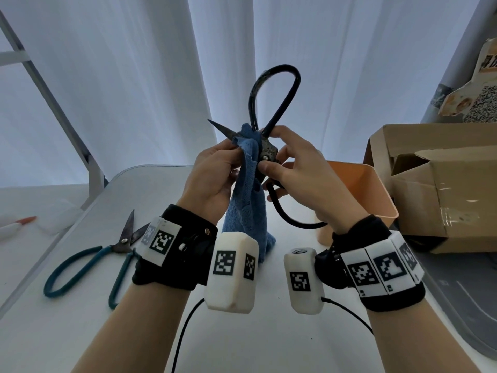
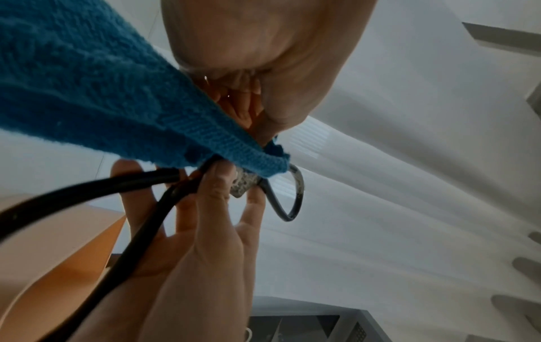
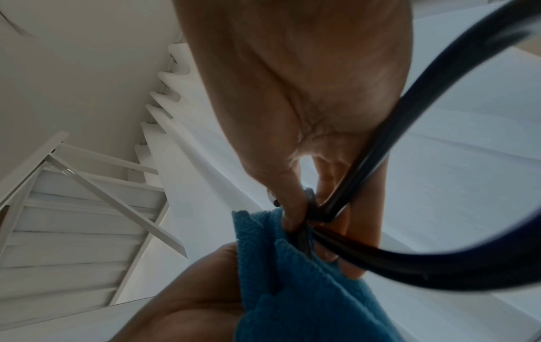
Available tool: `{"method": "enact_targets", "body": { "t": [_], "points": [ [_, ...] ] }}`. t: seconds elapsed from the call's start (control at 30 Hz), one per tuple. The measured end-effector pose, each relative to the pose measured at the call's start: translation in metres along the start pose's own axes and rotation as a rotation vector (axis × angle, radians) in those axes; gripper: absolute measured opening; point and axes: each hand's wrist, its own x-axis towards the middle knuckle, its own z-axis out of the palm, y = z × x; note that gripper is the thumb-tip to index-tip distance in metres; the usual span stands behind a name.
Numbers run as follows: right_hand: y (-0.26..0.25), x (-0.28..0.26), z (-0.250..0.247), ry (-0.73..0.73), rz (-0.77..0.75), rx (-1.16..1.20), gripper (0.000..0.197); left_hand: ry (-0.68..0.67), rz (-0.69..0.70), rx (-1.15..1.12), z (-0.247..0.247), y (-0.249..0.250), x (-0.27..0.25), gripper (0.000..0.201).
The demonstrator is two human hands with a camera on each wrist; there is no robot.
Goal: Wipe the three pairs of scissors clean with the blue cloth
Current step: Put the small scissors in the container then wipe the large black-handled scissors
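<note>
Up above the table (image 1: 80, 332), the right hand (image 1: 301, 179) pinches the black-handled scissors (image 1: 269, 149) at the pivot, while the left hand (image 1: 212, 173) has its grip closed on the blue cloth (image 1: 247, 208) around one blade. Teal-handled scissors (image 1: 91, 262) lie at left.

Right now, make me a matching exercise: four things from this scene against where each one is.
Things:
1. black-handled scissors
2. blue cloth
3. teal-handled scissors
4. cardboard box

Places:
A. lying flat on the table, at the left
B. at the table's right edge
C. pinched by the left hand, draped over a blade
D. held up by the right hand near the pivot

Pairs: 1-D, 2-C, 3-A, 4-B
</note>
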Motion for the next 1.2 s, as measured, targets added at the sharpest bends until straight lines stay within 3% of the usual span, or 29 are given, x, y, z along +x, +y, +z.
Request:
{"method": "enact_targets", "body": {
  "t": [0.17,0.43,0.67,0.97,1.2],
  "points": [
    [-0.0019,0.0000,0.0005,-0.012,-0.008,0.022,0.042,0.029,-0.024,-0.080,0.0020,-0.0004,-0.0009,0.016],
    [-0.0001,0.0007,-0.0019,0.038,0.003,0.084,0.040,0.065,-0.021,-0.073,0.0024,-0.0001,-0.0016,0.022],
    [0.0013,0.0014,-0.0014,0.049,-0.004,0.053,0.041,-0.065,-0.055,-0.078,0.0054,-0.0031,-0.0032,0.021],
    [-0.0017,0.0010,-0.0016,0.023,-0.018,0.057,0.042,0.003,-0.024,-0.083,0.0079,-0.0047,-0.0034,0.014],
    [0.0013,0.0013,-0.0023,0.027,-0.032,-0.017,0.041,-0.066,0.028,-0.056,0.0086,-0.0026,-0.0063,0.026]
  ]
}}
